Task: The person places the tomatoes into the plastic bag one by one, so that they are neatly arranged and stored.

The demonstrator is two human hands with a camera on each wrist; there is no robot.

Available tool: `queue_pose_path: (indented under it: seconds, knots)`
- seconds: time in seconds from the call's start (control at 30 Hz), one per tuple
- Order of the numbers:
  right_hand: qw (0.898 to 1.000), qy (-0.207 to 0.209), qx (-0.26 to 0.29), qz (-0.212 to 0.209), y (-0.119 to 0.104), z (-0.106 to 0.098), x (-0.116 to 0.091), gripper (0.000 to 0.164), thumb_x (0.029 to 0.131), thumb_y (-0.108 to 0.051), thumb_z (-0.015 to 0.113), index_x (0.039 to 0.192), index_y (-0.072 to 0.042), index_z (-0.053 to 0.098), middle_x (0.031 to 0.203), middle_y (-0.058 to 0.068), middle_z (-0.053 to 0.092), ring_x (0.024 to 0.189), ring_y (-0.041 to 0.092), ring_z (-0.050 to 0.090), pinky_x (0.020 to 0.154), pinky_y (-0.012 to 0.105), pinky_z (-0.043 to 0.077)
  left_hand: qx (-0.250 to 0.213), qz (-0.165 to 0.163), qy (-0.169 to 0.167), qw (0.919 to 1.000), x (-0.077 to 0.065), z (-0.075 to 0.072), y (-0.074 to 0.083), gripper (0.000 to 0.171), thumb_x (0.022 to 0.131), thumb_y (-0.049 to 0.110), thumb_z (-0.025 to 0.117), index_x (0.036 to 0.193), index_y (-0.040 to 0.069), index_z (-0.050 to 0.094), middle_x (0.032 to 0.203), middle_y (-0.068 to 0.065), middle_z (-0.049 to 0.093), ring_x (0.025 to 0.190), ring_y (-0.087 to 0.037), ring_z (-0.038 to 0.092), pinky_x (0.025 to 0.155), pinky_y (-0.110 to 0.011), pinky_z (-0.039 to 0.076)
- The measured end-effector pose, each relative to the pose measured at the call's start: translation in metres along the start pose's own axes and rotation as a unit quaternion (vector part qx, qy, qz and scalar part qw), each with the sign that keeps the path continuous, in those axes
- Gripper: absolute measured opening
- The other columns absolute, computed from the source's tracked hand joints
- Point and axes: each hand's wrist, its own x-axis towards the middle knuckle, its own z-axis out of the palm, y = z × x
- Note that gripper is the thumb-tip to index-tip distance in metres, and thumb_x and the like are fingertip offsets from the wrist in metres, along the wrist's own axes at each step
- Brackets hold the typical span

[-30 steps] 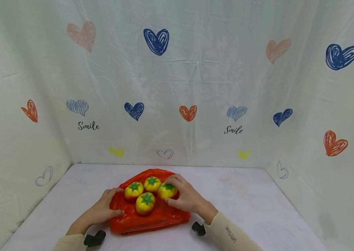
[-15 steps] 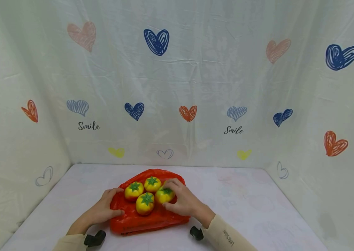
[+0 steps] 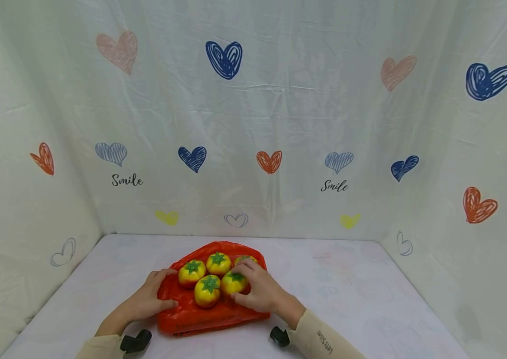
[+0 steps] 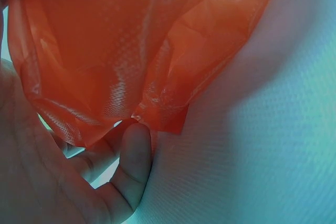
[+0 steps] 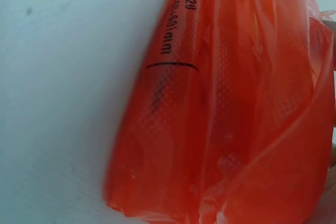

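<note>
A red plastic bag (image 3: 190,319) lies on the table, and several yellow-and-red tomatoes with green star-shaped tops rest on or in it. My left hand (image 3: 150,296) grips the bag's left edge; the left wrist view shows its fingers (image 4: 135,153) curled at the plastic. On the other side, my right hand (image 3: 260,289) holds the front right tomato (image 3: 233,284) between thumb and fingers. Partly behind that hand is another tomato (image 3: 245,260). Beside the held one sits the front tomato (image 3: 207,291), with a left tomato (image 3: 191,273) and a back tomato (image 3: 218,264) behind.
The white table (image 3: 339,294) reaches back to a pale curtain (image 3: 298,119) printed with hearts and the word Smile. The curtain also hangs along both sides. Dark wrist mounts (image 3: 135,342) sit by both sleeves. Black print runs along the bag's front in the right wrist view.
My right hand has shifted a little left with its tomato, which now sits close to the front tomato. Another tomato has come into sight behind that hand. My left hand has stayed put.
</note>
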Motion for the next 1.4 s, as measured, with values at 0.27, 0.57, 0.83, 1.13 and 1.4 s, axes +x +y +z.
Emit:
queue_pose_path:
  seconds: [0.27,0.57,0.83,1.13,1.4]
  knots:
    - [1.000,-0.007,-0.019,0.013,0.0009,0.0031,0.0007,0.042,0.084,-0.038,0.069,0.122,-0.031,0.054,0.129,-0.010,0.046,0.115,0.011,0.048,0.095,0.036,0.048,-0.001,0.006,0.000,1.0000,0.0002,-0.0002,-0.0001,0.074,0.072,0.026,0.080,0.133,0.010,0.040,0.133,-0.021,0.035,0.117,-0.041,0.043,0.091,-0.062,0.044]
    - [0.999,-0.013,-0.027,0.027,0.0001,0.0060,0.0006,0.043,0.083,-0.039,0.069,0.123,-0.031,0.054,0.131,-0.009,0.045,0.118,0.011,0.047,0.096,0.037,0.047,-0.001,0.005,-0.001,1.0000,0.0006,0.0004,-0.0025,0.075,0.072,0.026,0.080,0.133,0.011,0.040,0.133,-0.021,0.035,0.117,-0.040,0.043,0.090,-0.062,0.044]
    - [0.998,-0.021,-0.036,0.036,-0.0009,0.0074,0.0005,0.043,0.083,-0.039,0.069,0.122,-0.032,0.054,0.132,-0.009,0.046,0.120,0.011,0.046,0.096,0.037,0.047,-0.002,0.005,-0.001,1.0000,0.0009,0.0005,-0.0028,0.076,0.072,0.027,0.080,0.134,0.010,0.040,0.134,-0.022,0.034,0.118,-0.042,0.042,0.091,-0.063,0.043]
    - [0.998,-0.017,-0.050,0.020,-0.0007,0.0082,0.0000,0.035,0.084,-0.035,0.068,0.116,-0.032,0.056,0.127,-0.010,0.049,0.117,0.010,0.046,0.098,0.037,0.046,-0.003,0.004,0.001,1.0000,0.0000,0.0002,-0.0011,0.075,0.072,0.027,0.080,0.134,0.011,0.040,0.133,-0.021,0.034,0.118,-0.041,0.043,0.091,-0.062,0.043]
    - [0.999,-0.017,-0.048,0.018,-0.0011,0.0086,-0.0007,0.033,0.085,-0.035,0.068,0.115,-0.031,0.056,0.124,-0.010,0.049,0.116,0.010,0.046,0.098,0.037,0.045,-0.002,0.011,0.002,0.9999,0.0004,0.0005,-0.0017,0.074,0.072,0.026,0.080,0.133,0.010,0.040,0.132,-0.021,0.034,0.117,-0.041,0.043,0.091,-0.062,0.043]
